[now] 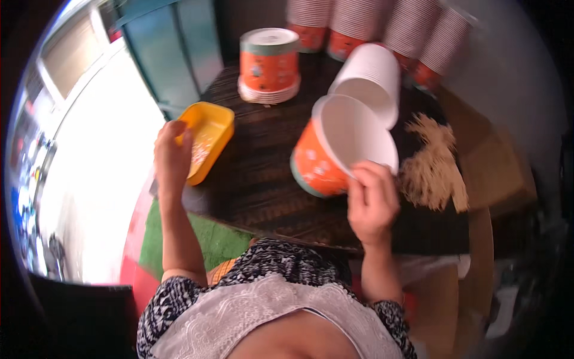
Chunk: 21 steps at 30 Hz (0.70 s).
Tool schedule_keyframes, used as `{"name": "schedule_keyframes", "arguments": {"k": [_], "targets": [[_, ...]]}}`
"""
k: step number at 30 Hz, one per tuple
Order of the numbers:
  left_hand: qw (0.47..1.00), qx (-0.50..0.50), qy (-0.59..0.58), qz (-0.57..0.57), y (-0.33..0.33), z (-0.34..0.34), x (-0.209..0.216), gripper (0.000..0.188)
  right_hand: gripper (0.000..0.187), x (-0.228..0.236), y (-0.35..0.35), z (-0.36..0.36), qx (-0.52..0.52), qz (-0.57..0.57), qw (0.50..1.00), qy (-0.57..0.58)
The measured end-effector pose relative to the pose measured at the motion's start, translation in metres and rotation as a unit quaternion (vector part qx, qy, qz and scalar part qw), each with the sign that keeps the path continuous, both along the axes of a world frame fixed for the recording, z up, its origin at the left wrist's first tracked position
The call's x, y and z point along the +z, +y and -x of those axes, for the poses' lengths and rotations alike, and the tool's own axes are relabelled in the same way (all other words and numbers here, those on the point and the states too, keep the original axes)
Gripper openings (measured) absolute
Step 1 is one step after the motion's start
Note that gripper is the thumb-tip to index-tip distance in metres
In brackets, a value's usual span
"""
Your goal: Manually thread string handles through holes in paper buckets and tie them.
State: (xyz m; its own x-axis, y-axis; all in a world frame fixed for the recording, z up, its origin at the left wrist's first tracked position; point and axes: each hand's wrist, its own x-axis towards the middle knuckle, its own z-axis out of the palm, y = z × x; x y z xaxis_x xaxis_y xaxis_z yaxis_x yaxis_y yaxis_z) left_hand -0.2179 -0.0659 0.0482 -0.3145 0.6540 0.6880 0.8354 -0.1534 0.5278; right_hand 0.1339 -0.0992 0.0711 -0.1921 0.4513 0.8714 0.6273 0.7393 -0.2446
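My right hand [375, 203] is closed on the rim of a large paper tub [320, 161], orange outside with a green base band and white inside. The tub is tilted, its mouth facing up and to the right. At the left edge of the table, my left hand [172, 149] is over the left rim of a yellow plastic tray [221, 119], fingers curled together. Whether they pinch the rim or something small is hidden. Small pale pieces [200, 151] lie in the tray.
An upside-down stack of orange tubs [269, 63] stands behind. A white nested stack of tubs [376, 72] lies on its side beyond the held tub. Tall tub stacks [359, 21] line the back. Tan stringy fibre [433, 167] lies at right on the dark table [257, 197], beside cardboard [496, 155].
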Motion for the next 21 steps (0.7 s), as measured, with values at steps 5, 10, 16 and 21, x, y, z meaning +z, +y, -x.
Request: {"name": "schedule_keyframes", "arguments": {"k": [5, 10, 16, 21], "targets": [[0.996, -0.077, -0.021, -0.038, -0.014, -0.039, 0.012, 0.009, 0.033, 0.0, 0.005, 0.009, 0.06, -0.026, 0.998, 0.017], [0.985, -0.146, -0.051, -0.071, -0.016, -0.065, 0.017, 0.006, 0.035, -0.009, -0.006, -0.018, 0.02, -0.045, 0.998, 0.045], [0.979, -0.174, -0.06, -0.082, -0.022, -0.084, 0.017, 0.005, 0.016, -0.032, -0.01, -0.089, -0.128, 0.08, 0.988, 0.021], [0.966, -0.213, -0.111, -0.092, -0.029, -0.093, 0.01, 0.005, 0.009, -0.035, -0.011, -0.151, -0.268, 0.15, 0.952, 0.007]]}}
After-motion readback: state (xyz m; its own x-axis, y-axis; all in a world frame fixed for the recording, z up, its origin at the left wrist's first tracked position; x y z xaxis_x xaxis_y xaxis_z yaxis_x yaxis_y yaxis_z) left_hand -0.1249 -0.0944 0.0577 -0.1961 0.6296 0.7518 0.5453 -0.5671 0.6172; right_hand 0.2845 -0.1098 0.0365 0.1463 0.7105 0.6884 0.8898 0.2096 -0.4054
